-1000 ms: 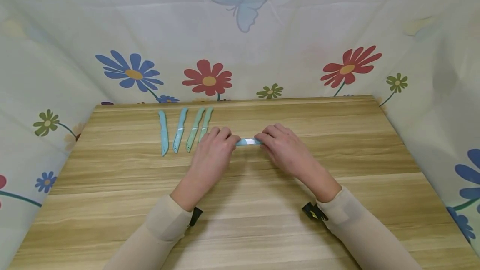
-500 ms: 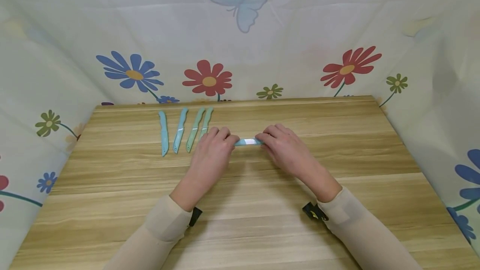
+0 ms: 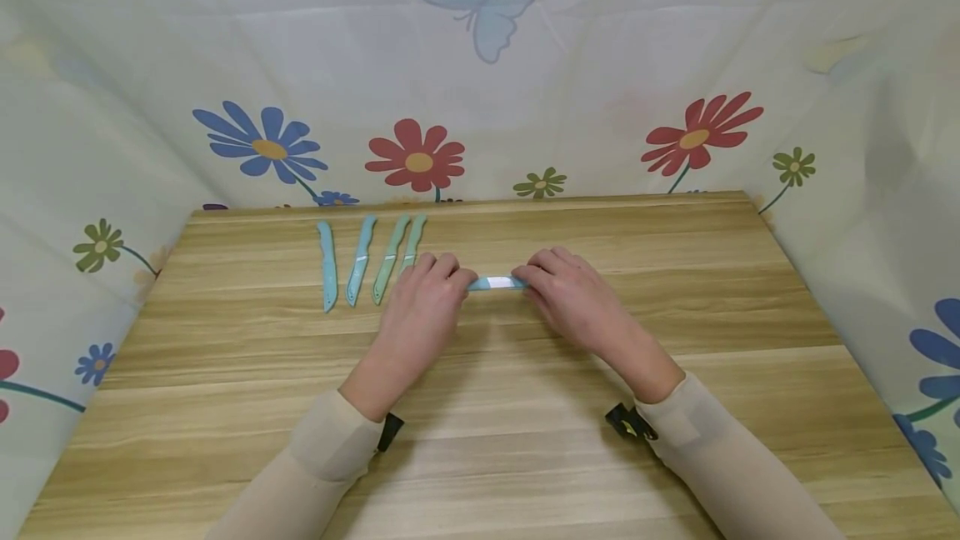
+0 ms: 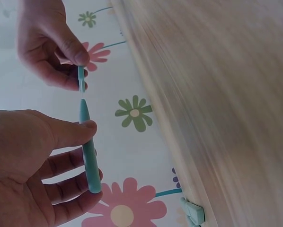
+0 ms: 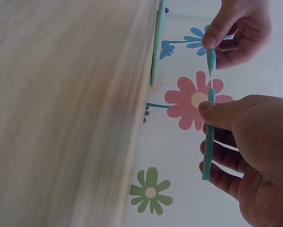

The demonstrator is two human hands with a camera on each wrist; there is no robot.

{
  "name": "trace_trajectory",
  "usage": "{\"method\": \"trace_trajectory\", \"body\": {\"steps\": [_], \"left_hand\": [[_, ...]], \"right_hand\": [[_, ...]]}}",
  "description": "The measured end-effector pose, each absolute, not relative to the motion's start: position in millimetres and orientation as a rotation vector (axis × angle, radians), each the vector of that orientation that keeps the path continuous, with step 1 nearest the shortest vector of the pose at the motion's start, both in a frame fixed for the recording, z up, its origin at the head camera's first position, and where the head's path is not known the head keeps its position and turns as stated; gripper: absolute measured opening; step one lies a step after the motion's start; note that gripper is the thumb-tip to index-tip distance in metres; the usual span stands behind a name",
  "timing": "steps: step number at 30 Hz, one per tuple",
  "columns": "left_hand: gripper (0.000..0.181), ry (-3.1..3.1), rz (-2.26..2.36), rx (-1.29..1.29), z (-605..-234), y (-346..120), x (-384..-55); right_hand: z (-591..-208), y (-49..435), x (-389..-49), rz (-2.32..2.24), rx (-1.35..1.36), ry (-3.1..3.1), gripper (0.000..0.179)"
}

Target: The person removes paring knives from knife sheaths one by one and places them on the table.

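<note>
Between my two hands a light blue paring knife (image 3: 498, 282) is held level above the table, its bright blade showing in the middle. My left hand (image 3: 422, 307) pinches its handle (image 4: 90, 161) between thumb and fingers. On the other side my right hand (image 3: 576, 302) pinches the blue blade sheath (image 5: 208, 153) in the same way. A short stretch of blade shows between handle and sheath in both wrist views.
Two blue sheathed knives (image 3: 328, 265) and two green sheathed knives (image 3: 391, 261) lie in a row at the table's back left. My left hand overlaps the rightmost one. A flower-printed cloth (image 3: 585, 82) encloses the back and sides of the wooden table (image 3: 675, 273).
My hands have drawn very slightly apart, and a little more of the blue knife and sheath shows between them. The knives on the table lie as before.
</note>
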State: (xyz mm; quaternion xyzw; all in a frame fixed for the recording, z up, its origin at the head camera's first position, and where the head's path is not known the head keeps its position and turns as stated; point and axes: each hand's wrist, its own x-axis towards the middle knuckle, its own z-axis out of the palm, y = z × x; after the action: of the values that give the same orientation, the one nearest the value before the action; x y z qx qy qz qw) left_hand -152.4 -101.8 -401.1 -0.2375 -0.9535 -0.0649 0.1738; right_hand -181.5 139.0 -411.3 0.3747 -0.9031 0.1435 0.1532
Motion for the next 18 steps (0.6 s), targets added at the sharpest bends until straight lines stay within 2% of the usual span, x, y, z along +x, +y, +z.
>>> {"method": "trace_trajectory", "body": {"steps": [18], "left_hand": [[0.021,-2.702,-0.191,-0.654,-401.6,-103.3,-153.1]], "right_hand": [[-411.0,140.8,-182.6,0.419,1.071,-2.603,0.026]]}}
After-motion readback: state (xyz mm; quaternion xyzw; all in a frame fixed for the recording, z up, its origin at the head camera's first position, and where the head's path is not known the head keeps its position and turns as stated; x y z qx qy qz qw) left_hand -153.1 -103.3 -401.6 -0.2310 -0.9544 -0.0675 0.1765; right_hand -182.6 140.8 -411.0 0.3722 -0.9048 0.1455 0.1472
